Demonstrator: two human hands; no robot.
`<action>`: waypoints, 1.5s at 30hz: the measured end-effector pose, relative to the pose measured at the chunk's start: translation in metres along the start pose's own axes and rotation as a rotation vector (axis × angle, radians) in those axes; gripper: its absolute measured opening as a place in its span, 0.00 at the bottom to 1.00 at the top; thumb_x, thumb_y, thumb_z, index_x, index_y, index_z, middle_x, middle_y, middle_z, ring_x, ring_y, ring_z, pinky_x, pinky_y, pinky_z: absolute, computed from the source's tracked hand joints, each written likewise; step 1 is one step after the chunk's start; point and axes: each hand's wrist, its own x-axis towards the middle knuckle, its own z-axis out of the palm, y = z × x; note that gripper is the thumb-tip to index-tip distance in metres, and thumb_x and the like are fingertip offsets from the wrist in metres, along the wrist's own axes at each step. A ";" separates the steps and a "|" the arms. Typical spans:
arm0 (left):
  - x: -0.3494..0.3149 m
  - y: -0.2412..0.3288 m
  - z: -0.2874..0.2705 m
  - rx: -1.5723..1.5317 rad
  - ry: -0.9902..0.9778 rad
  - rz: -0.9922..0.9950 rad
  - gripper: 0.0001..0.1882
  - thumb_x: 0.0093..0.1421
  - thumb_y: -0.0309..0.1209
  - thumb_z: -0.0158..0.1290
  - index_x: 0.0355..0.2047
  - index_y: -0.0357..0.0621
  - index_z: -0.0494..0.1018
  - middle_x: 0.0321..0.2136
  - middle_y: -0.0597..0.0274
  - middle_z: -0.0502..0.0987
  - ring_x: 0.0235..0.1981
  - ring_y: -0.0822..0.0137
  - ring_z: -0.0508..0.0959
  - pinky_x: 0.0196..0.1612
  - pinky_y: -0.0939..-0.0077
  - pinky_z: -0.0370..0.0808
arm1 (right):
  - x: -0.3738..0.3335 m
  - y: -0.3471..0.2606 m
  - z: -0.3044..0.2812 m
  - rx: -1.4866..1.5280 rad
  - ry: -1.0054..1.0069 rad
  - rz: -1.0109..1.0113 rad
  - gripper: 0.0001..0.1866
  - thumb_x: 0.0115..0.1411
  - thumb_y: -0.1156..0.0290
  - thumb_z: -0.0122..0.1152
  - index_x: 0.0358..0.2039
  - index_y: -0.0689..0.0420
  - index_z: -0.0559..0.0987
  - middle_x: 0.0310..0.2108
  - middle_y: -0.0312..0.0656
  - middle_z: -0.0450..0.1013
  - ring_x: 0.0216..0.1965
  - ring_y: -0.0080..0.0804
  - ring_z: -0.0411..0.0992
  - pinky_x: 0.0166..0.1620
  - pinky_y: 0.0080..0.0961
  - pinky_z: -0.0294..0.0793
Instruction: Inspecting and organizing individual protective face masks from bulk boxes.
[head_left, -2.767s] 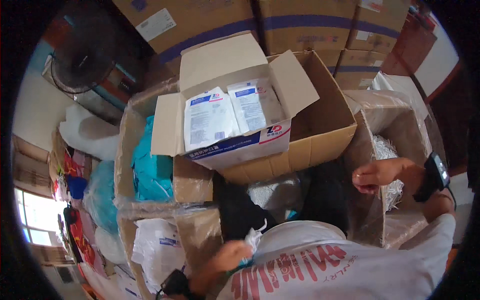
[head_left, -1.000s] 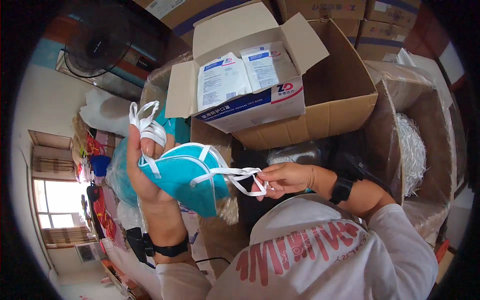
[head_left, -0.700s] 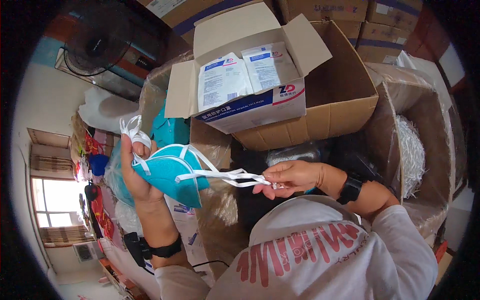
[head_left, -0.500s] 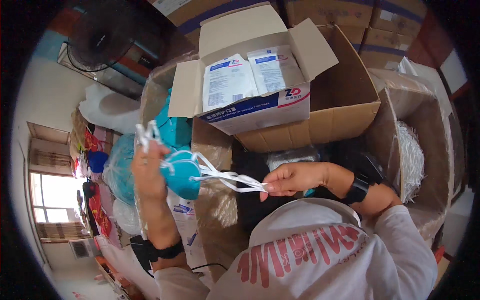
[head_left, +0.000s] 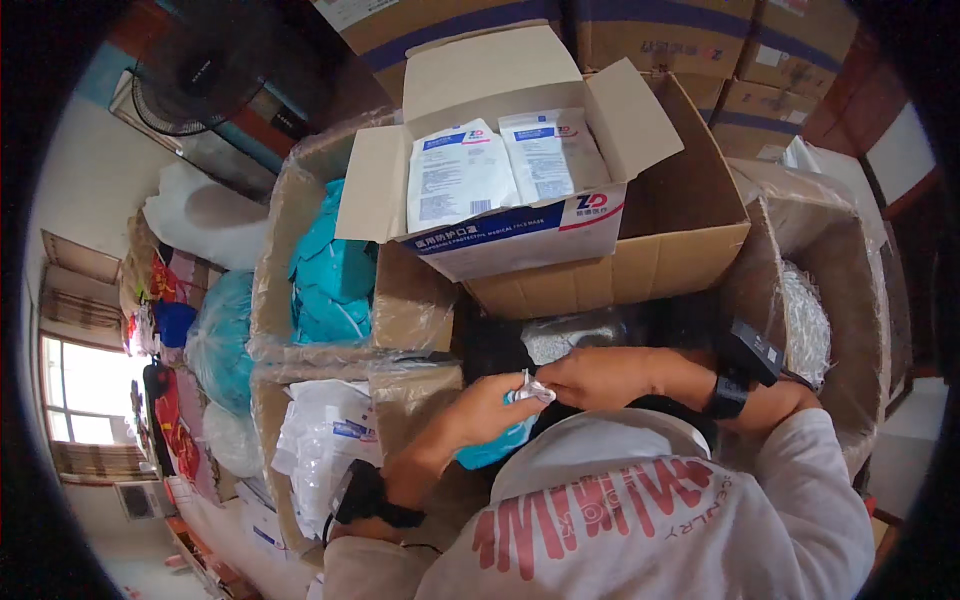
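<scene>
A teal face mask (head_left: 495,447) is held low in front of my chest, partly hidden by my left hand (head_left: 485,408). That hand is closed around it, and its white straps (head_left: 533,388) stick up bunched between thumb and fingers. My right hand (head_left: 590,376) meets the left one from the other side, its fingers closed at the straps; the fingertips are partly hidden. More teal masks (head_left: 332,280) fill a plastic-lined carton to the left. Below that carton, another holds white printed pouches (head_left: 325,440).
An open white box (head_left: 520,240) with printed pouches (head_left: 460,175) sits on a large brown carton (head_left: 640,265). At right, a plastic-lined carton (head_left: 850,360) holds white strap material (head_left: 803,325). Sealed cartons (head_left: 650,40) are stacked behind; a black fan (head_left: 195,90) stands far left.
My left hand has come from the mask carton down and right to my chest, bringing the mask. The straps, stretched between my hands before, are now bunched together. My hands now meet.
</scene>
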 end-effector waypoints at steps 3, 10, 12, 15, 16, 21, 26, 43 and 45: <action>-0.005 0.006 0.005 -0.061 -0.002 -0.014 0.14 0.58 0.36 0.47 0.38 0.38 0.71 0.31 0.60 0.76 0.33 0.73 0.72 0.37 0.76 0.69 | 0.000 0.000 0.002 0.012 -0.056 0.036 0.11 0.58 0.67 0.42 0.36 0.60 0.68 0.30 0.55 0.70 0.34 0.53 0.69 0.37 0.41 0.66; -0.020 -0.008 0.013 -0.125 -0.025 -0.051 0.18 0.61 0.39 0.41 0.27 0.35 0.70 0.20 0.64 0.70 0.24 0.76 0.67 0.30 0.78 0.66 | -0.001 0.002 0.017 0.372 -0.219 -0.006 0.23 0.63 0.54 0.33 0.46 0.61 0.65 0.41 0.50 0.68 0.43 0.35 0.67 0.46 0.28 0.63; -0.020 -0.027 0.023 -0.191 -0.001 -0.014 0.17 0.61 0.38 0.41 0.27 0.35 0.70 0.19 0.65 0.69 0.24 0.77 0.66 0.29 0.78 0.66 | 0.000 0.007 0.030 0.465 -0.150 -0.016 0.25 0.63 0.51 0.32 0.41 0.62 0.67 0.35 0.49 0.70 0.39 0.34 0.68 0.43 0.30 0.65; -0.022 -0.032 0.030 -0.262 -0.086 0.001 0.16 0.60 0.37 0.42 0.28 0.35 0.71 0.20 0.64 0.69 0.24 0.77 0.66 0.29 0.78 0.66 | -0.005 0.000 0.026 0.408 -0.188 0.040 0.23 0.64 0.54 0.33 0.39 0.63 0.68 0.33 0.49 0.70 0.37 0.33 0.68 0.41 0.30 0.65; -0.026 -0.034 0.038 -0.264 -0.128 0.028 0.16 0.60 0.37 0.43 0.29 0.35 0.71 0.21 0.64 0.69 0.25 0.77 0.66 0.30 0.78 0.66 | -0.011 0.000 0.025 0.376 -0.251 -0.019 0.22 0.64 0.56 0.33 0.38 0.63 0.68 0.32 0.49 0.70 0.36 0.34 0.68 0.40 0.30 0.65; -0.022 -0.040 0.081 0.218 -0.287 0.149 0.19 0.59 0.43 0.43 0.31 0.36 0.71 0.25 0.53 0.72 0.29 0.68 0.72 0.34 0.72 0.67 | -0.065 -0.005 0.009 0.357 -0.458 -0.002 0.14 0.63 0.63 0.39 0.31 0.63 0.66 0.24 0.49 0.66 0.29 0.36 0.68 0.35 0.31 0.65; -0.017 -0.041 0.095 0.273 -0.350 0.137 0.20 0.59 0.43 0.43 0.32 0.36 0.71 0.26 0.52 0.72 0.29 0.67 0.72 0.35 0.72 0.67 | -0.098 0.001 0.005 0.344 -0.455 0.016 0.12 0.62 0.65 0.40 0.29 0.61 0.66 0.25 0.53 0.65 0.27 0.46 0.65 0.33 0.34 0.64; 0.001 -0.028 0.102 0.222 -0.305 0.147 0.20 0.59 0.44 0.43 0.32 0.36 0.71 0.28 0.50 0.73 0.31 0.62 0.73 0.36 0.71 0.67 | -0.154 0.003 -0.017 0.520 -0.644 0.353 0.16 0.64 0.61 0.37 0.28 0.63 0.63 0.21 0.37 0.60 0.27 0.21 0.57 0.32 0.23 0.61; -0.001 -0.025 0.105 0.237 -0.304 0.139 0.20 0.59 0.44 0.43 0.33 0.36 0.71 0.28 0.50 0.73 0.31 0.62 0.73 0.36 0.71 0.67 | -0.166 0.007 -0.013 0.599 -0.621 0.323 0.18 0.64 0.60 0.36 0.27 0.63 0.63 0.22 0.34 0.58 0.29 0.19 0.55 0.33 0.22 0.60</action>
